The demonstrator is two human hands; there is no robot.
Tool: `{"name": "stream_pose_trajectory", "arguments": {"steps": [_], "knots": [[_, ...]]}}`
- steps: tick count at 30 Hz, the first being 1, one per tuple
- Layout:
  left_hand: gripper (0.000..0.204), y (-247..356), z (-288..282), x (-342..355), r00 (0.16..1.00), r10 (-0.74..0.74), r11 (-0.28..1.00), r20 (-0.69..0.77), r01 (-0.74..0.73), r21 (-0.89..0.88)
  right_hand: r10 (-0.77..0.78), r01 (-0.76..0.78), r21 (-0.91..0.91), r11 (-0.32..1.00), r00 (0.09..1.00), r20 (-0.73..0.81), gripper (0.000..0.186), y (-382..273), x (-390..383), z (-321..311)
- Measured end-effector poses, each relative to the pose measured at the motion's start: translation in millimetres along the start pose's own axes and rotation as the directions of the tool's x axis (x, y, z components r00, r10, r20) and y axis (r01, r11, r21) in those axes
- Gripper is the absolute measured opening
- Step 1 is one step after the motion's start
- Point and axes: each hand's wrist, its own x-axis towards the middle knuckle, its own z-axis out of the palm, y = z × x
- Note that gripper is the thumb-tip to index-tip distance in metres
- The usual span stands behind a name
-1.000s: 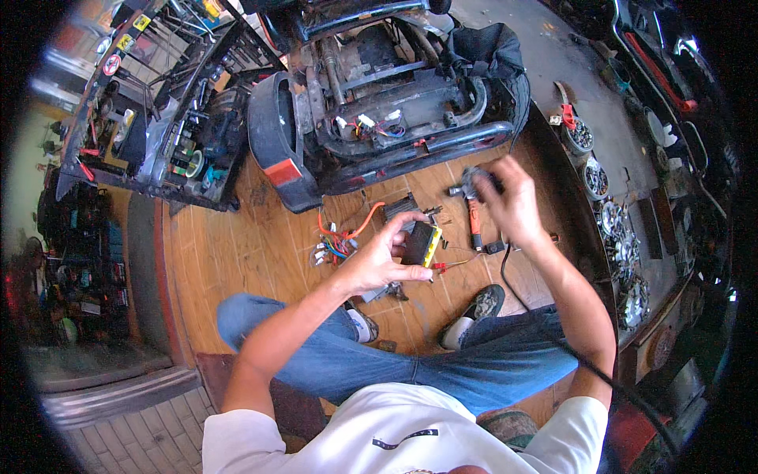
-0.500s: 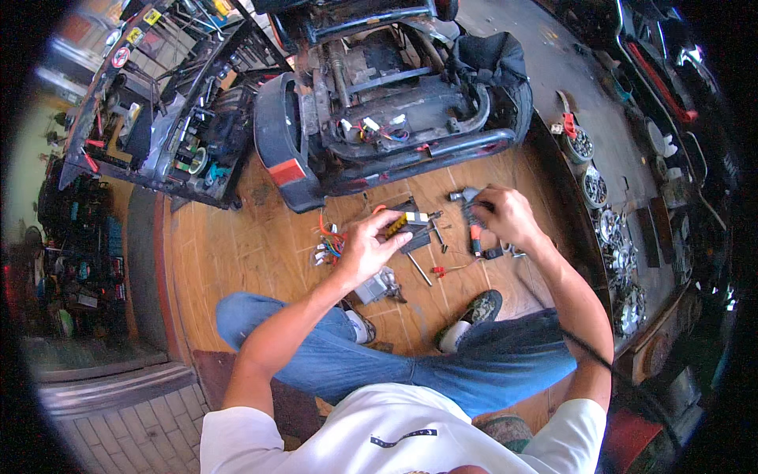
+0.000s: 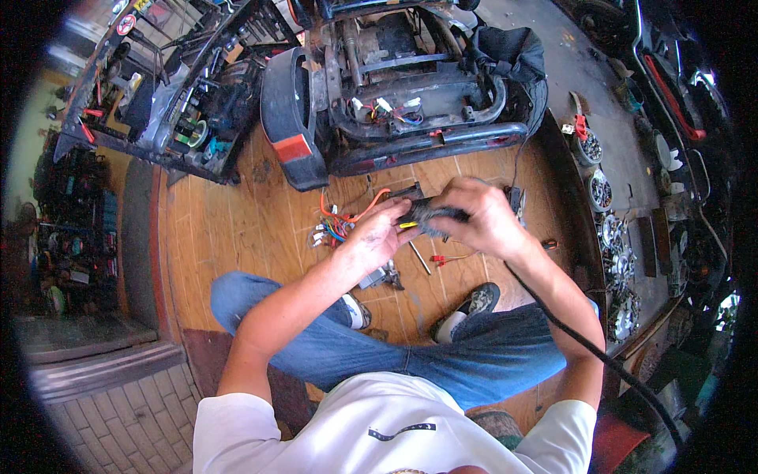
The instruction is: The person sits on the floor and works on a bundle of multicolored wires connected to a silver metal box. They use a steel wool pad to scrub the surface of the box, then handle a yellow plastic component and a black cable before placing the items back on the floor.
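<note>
In front of me, my left hand (image 3: 376, 235) pinches a small block (image 3: 408, 225); only a yellow edge of it shows between the fingers. My right hand (image 3: 491, 221) is closed around a dark tool that looks like a bristle brush (image 3: 434, 216). The tool's dark end lies over the block, so both hands almost meet. Beneath them on the wood-look floor are a bundle of coloured wires (image 3: 333, 229), a metal rod (image 3: 420, 257) and red connectors (image 3: 440, 259). A grey part (image 3: 379, 278) lies near my left foot.
A vehicle frame (image 3: 430, 144) with loose wiring stands ahead, with a black fender (image 3: 282, 99) at its left. Bowls of small hardware (image 3: 600, 192) line the bench at right. A black cable (image 3: 580, 338) crosses by my right forearm. An open tool rack (image 3: 181, 134) stands left.
My right hand has moved left with the dark tool, bringing it onto the block. My left hand stays near its place, and the block is now mostly covered. The view has shifted slightly.
</note>
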Motion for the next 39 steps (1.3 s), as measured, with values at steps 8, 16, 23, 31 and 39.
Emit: {"name": "stream_pose_trajectory", "arguments": {"steps": [8,16,23,31,39], "knots": [[0.019,-8,-4,-9,0.993,0.105,0.994,-0.062,-0.108,-0.032,-0.046,0.005,-0.319,0.948,0.992,-0.120,0.015,-4,6,-2],[0.023,7,-20,-17,0.971,0.127,0.984,-0.201,-0.098,0.149,0.343,-0.410,-0.402,0.819,0.911,-0.230,0.019,41,3,-10],[0.019,108,-97,-56,0.902,0.278,0.938,-0.329,-0.329,-0.108,0.229,-0.294,-0.255,0.921,0.939,-0.256,0.018,72,-23,-13],[0.013,348,-259,-59,0.395,0.657,0.561,-0.642,-0.826,0.065,0.596,-0.638,-0.027,0.769,0.732,-0.330,0.025,174,-54,-6],[0.057,604,-288,-88,0.071,0.757,0.285,-0.649,-0.930,0.231,0.631,-0.619,0.143,0.772,0.723,-0.280,0.021,204,-66,11]]}}
